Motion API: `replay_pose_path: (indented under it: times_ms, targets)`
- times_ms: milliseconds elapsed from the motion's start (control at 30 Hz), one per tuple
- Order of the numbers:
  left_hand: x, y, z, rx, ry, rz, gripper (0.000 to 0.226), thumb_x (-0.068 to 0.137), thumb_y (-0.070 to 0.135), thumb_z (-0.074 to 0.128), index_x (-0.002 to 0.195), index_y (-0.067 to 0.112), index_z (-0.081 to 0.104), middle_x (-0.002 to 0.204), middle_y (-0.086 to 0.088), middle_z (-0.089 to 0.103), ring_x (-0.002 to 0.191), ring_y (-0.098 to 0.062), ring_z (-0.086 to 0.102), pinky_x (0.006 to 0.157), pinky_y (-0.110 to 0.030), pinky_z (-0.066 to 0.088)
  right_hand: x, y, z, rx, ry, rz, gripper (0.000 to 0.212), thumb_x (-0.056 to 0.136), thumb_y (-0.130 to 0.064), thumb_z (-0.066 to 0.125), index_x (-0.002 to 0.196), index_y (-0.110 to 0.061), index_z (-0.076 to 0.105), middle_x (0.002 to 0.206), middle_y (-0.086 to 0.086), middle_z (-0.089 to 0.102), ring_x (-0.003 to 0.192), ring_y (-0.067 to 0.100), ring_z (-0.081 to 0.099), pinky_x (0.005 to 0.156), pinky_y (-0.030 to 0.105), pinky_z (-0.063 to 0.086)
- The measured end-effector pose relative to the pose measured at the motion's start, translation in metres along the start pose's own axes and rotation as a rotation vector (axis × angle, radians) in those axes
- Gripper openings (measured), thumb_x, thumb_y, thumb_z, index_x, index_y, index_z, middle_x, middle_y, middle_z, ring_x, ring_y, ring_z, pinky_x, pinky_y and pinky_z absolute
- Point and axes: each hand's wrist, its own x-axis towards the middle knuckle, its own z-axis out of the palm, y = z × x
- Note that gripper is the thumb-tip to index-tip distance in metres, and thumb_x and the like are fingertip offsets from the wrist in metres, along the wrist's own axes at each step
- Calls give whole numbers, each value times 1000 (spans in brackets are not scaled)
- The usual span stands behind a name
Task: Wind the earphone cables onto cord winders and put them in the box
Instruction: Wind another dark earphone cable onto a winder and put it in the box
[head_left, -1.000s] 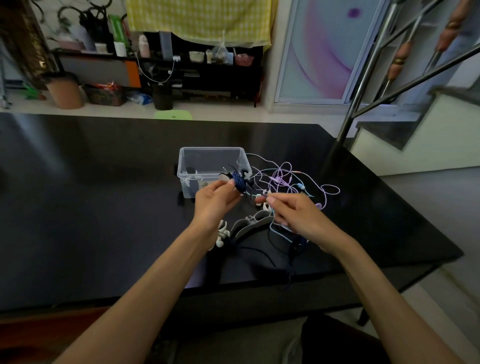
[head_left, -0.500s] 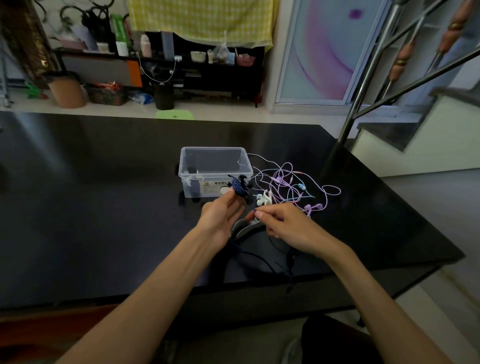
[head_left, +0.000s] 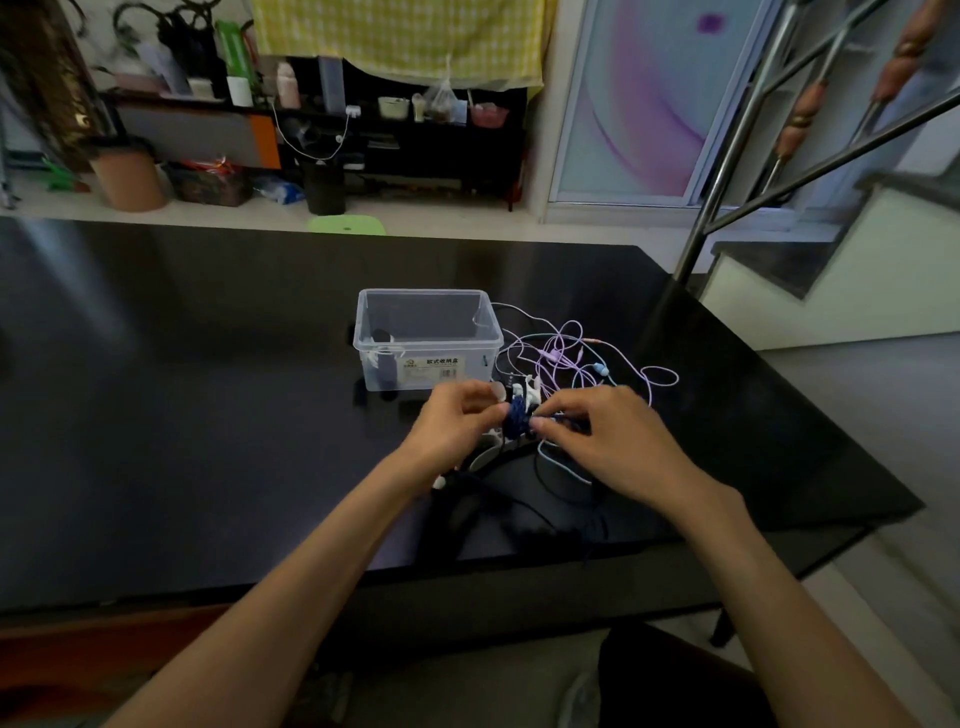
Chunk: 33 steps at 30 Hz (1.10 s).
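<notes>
Both hands are meeting above the table (head_left: 208, 415): left hand (head_left: 457, 421) pinching the blue bundle (head_left: 517, 418), now lower than 1 s ago, right hand (head_left: 602, 441) pinching its cable closer in. Winding's progressing; box (head_left: 431, 358) waiting just beyond, pink cables (head_left: 566, 353) beside it.

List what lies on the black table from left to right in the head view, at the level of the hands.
Left hand → dark blue cable bundle held between the hands → right hand. Behind them, also left to right: clear plastic box → loose purple earphone cables.
</notes>
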Motion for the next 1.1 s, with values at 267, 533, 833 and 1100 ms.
replay_pose_path:
  times_ms: [267,533,833,1100]
  targets:
    - [-12,17,-7,200,-305,26,26,90,2,57,115,-2,62,108,-14,67,95,-13,60,75,-9,47,1,11,-12,17,-100,-3,36,77,-47,68,112,-40,63,69,-20,50,65,-5,51,65,17,40]
    - [-17,23,-21,131,-608,-130,28,94,16,55,121,12,64,104,-1,70,93,-8,62,81,-19,50,-1,14,-29,423,-361,73,23,71,-49,62,67,-28,71,60,0,61,52,4,49,52,16,38]
    - [-22,27,-15,-82,-815,-124,33,96,4,46,128,4,54,110,-6,66,95,-6,65,83,-20,52,-6,31,-15,907,-650,276,53,68,-70,60,46,-22,55,45,-4,41,37,4,29,48,20,20]
    - [-16,27,-15,-539,-581,-87,38,88,19,50,125,12,58,120,-7,62,112,-17,57,97,-29,49,7,5,-9,1350,-348,314,55,82,-60,36,48,-19,46,48,-5,22,50,11,13,51,25,13]
